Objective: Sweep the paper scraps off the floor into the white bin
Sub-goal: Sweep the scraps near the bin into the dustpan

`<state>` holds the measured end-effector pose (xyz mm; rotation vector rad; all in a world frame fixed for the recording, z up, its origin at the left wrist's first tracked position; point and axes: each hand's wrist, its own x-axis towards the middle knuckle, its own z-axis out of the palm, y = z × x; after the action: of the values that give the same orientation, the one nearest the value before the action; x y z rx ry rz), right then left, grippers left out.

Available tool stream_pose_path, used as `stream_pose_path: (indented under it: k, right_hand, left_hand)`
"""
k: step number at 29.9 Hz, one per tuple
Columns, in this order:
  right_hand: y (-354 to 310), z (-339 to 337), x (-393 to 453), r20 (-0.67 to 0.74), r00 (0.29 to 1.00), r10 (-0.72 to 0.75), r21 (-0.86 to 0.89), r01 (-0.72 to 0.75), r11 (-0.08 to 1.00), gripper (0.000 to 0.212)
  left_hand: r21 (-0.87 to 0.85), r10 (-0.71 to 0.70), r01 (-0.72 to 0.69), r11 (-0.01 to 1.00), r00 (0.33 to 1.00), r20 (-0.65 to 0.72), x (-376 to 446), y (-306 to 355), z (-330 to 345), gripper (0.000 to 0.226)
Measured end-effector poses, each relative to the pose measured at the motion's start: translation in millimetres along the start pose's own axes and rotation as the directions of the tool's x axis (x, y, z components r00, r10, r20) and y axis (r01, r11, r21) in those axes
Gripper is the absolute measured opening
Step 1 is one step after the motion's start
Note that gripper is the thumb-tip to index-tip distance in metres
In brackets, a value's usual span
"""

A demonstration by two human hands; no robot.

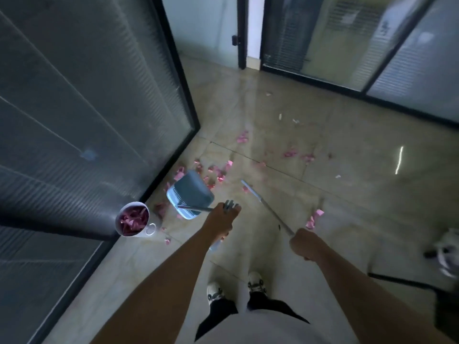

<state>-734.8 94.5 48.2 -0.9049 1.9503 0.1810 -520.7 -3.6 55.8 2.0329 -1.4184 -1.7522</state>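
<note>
Left hand (222,218) grips grey-blue plastic dustpan (190,194) handle, right hand (304,243) grips metal broom pole (267,207). I'd say roughly half done: white bin (134,220) lower left holds pink scraps, many pink paper scraps (218,173) still litter centre floor (347,194).

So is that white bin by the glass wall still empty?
No, the white bin already holds a heap of pink paper scraps, while more pink scraps lie on the floor around the dustpan.

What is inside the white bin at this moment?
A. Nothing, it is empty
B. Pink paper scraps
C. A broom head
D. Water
B: the white bin standing by the glass wall holds pink paper scraps, while more of them lie around it on the floor.
</note>
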Motion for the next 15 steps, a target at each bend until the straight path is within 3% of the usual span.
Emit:
stream_pose_path:
  k: [3, 5, 8, 11, 15]
  right_hand:
    - [46.8, 0.6, -6.3, -0.023, 0.996, 0.085, 0.059, -0.083, 0.995, 0.014]
    - [73.8, 3.5, -8.6, -0.072, 0.984, 0.16, 0.14, -0.149, 0.979, 0.014]
    - [116.2, 10.9, -8.2, -0.112, 0.955, 0.273, 0.225, -0.244, 0.943, 0.03]
    - [144.5, 18.0, -7.5, -0.079, 0.932, 0.354, 0.315, -0.313, 0.896, 0.036]
    - [172.1, 20.0, -1.0, -0.019, 0.895, 0.446, 0.429, -0.396, 0.812, 0.04]
  left_hand:
    - [-0.01, -0.007, 0.009, 1.0, 0.987, 0.158, 7.3, 15.5, 37.7, 0.052]
    - [-0.084, 0.032, -0.019, 0.996, 0.987, 0.158, 9.6, 23.1, 55.9, 0.036]
    - [-0.168, 0.048, -0.013, 0.986, 0.978, 0.204, 11.3, 30.5, 85.7, 0.024]
    - [-0.163, 0.13, -0.102, 0.981, 0.976, 0.172, 21.6, 32.4, 106.1, 0.019]
    - [-0.149, 0.139, -0.115, 0.982, 0.977, 0.159, 22.3, 44.6, 119.2, 0.013]
